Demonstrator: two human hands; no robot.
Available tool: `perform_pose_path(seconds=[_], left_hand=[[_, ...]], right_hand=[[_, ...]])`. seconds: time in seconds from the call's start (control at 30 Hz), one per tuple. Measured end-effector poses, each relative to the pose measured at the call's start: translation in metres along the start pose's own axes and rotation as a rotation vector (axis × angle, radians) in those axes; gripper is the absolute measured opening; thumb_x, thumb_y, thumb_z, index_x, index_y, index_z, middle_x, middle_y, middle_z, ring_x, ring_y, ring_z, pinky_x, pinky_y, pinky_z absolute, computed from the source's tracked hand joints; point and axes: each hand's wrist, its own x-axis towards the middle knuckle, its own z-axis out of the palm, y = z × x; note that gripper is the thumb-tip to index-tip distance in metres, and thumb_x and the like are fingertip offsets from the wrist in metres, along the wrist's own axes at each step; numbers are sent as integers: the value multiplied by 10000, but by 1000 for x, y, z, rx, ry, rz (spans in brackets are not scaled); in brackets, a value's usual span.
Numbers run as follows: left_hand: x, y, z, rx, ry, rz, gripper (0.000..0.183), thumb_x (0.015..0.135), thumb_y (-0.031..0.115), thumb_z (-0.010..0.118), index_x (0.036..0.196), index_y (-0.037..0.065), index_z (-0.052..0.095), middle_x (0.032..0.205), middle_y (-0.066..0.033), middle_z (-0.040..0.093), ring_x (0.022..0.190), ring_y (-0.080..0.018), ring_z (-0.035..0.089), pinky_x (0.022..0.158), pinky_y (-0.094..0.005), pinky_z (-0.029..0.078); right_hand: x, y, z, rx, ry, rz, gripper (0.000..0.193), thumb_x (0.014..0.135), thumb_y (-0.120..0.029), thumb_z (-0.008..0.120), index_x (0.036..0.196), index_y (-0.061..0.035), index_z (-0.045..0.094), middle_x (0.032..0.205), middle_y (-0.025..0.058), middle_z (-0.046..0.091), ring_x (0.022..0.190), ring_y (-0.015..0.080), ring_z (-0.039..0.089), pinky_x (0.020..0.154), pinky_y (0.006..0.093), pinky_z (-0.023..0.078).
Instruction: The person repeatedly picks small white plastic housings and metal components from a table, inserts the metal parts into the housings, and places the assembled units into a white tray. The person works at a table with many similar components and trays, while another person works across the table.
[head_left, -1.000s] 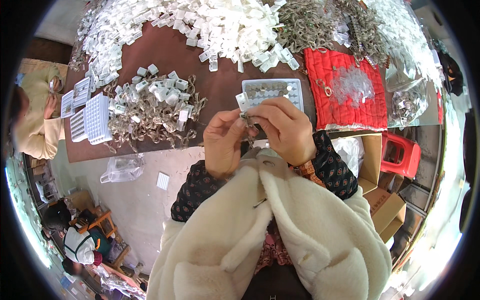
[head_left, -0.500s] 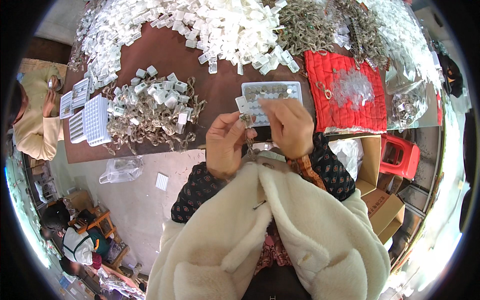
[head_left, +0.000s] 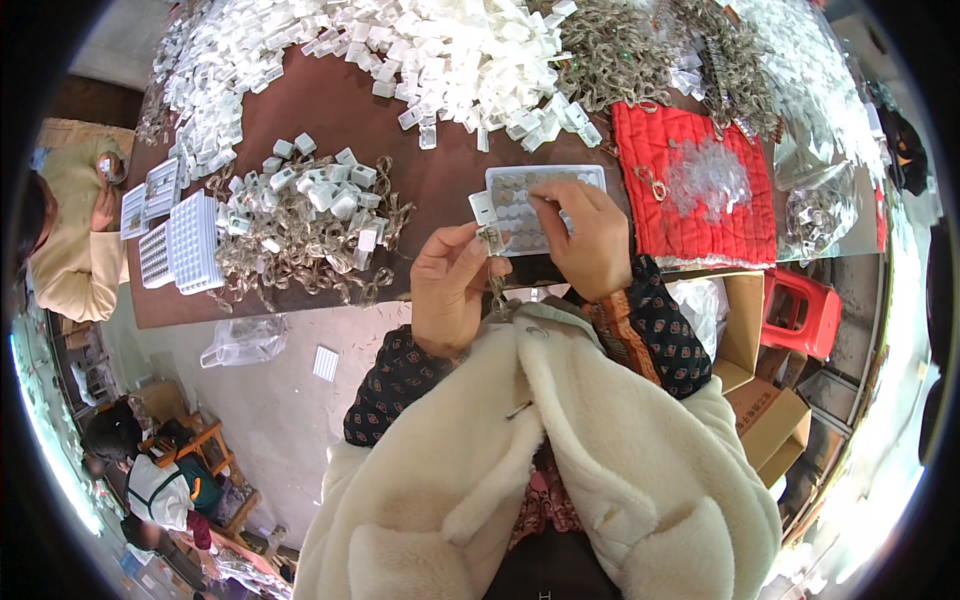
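My left hand (head_left: 448, 290) pinches a small white plastic case (head_left: 483, 208) with its inner part exposed and a bundle of thin wire (head_left: 497, 285) hanging below it. My right hand (head_left: 588, 240) is over a white compartment tray (head_left: 497, 174) just beyond. Its thumb and fingertips are pressed together at the tray's upper middle; anything between them is too small to make out. Small round grey discs, like button cells, sit along the tray's far rows. The right hand hides the tray's right part.
Left of my hands lies a heap of white cases with coiled wires (head_left: 310, 215), beside stacked white trays (head_left: 194, 240). A big pile of white cases (head_left: 450, 60) spans the far side. On the right, clear plastic pieces (head_left: 705, 180) rest on a red cloth (head_left: 640, 215). A co-worker (head_left: 75, 230) sits far left.
My right hand has moved from beside the held case, forward and right over the tray, its fingers coming down among the discs. The left hand keeps its hold, nearly still.
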Motion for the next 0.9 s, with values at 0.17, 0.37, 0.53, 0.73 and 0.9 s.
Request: perform_pose_path(seconds=[0.17,0.37,0.53,0.73,0.9], left_hand=[[-1,1,6,-110,-75,-15,183,970,19,608,1153,26,600,1077,-149,691,840,-207,669,777,-349,574],[-4,5,12,-69,-131,4,170,965,3,604,1134,25,614,1035,-138,696,818,-218,671,766,-356,573],[-7,4,12,-92,-128,-29,165,965,6,603,1128,21,626,1029,-134,697,808,-213,664,757,-359,569],[-8,4,14,-142,-78,-53,159,979,30,590,1132,18,627,1026,-124,694,814,-207,650,773,-346,555],[-10,6,17,-161,-29,-65,151,965,53,617,1110,11,631,1004,-122,693,760,-181,625,779,-346,543]], right_hand=[[-4,-23,-23,409,-124,209,183,795,-3,742,971,-28,698,940,89,717,808,211,694,670,303,533],[-3,-40,-22,268,40,-41,207,780,75,725,952,-31,685,926,103,710,781,248,676,711,321,537],[-4,-38,-26,218,-26,-112,248,748,103,705,944,-49,683,917,97,707,784,297,667,705,365,533],[-5,-37,-27,199,-48,-263,221,775,4,688,991,-38,672,901,122,695,833,316,662,828,389,537],[-7,-45,-26,300,42,-68,272,831,-14,686,1103,-5,672,957,143,707,878,290,688,841,351,548]])
